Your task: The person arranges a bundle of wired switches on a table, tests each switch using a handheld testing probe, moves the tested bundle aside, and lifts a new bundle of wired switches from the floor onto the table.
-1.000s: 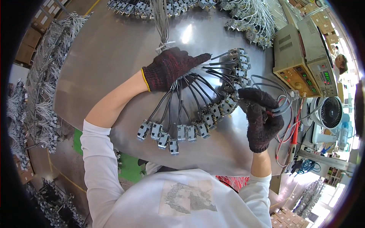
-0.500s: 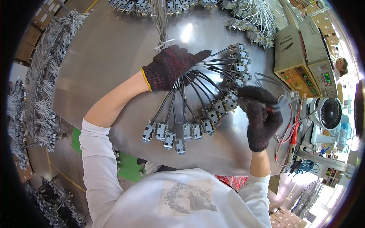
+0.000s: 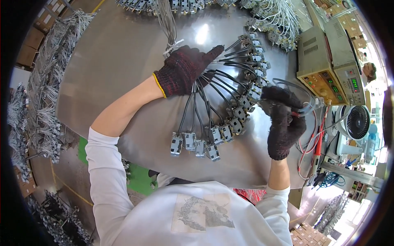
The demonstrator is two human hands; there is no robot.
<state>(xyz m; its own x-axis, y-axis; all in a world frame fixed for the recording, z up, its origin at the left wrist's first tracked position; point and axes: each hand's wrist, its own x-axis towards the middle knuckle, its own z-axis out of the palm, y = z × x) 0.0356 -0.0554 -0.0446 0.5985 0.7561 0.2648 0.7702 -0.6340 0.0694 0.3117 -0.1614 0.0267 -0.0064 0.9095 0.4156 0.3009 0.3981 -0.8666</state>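
My left hand [image 3: 186, 67], in a dark red and black knit glove, is closed round a bundle of grey cables [image 3: 166, 24]. From it, short black-sleeved wires [image 3: 223, 92] fan out to the right and toward me. Each ends in a small grey metal connector [image 3: 236, 125]; several lie in a curved row on the table. At the right end of the fan, my gloved right hand [image 3: 283, 119] pinches a test lead with a red part and grey wire [image 3: 305, 108]. Its fingertips are beside the connectors on the right; the lead's tip is hidden by the glove.
The metal table [image 3: 102, 82] bears more cable bundles [image 3: 281, 18] at its far edge. Two beige test instruments [image 3: 322, 65] with lit displays stand at the right, near red leads [image 3: 316, 139] and a small fan [image 3: 356, 123]. Grey cable bundles [image 3: 51, 78] hang at the left.
The connector fan has turned, its near end swinging right and its far end moving away from me. My right hand has shifted slightly right along the row. An instrument's display has changed.
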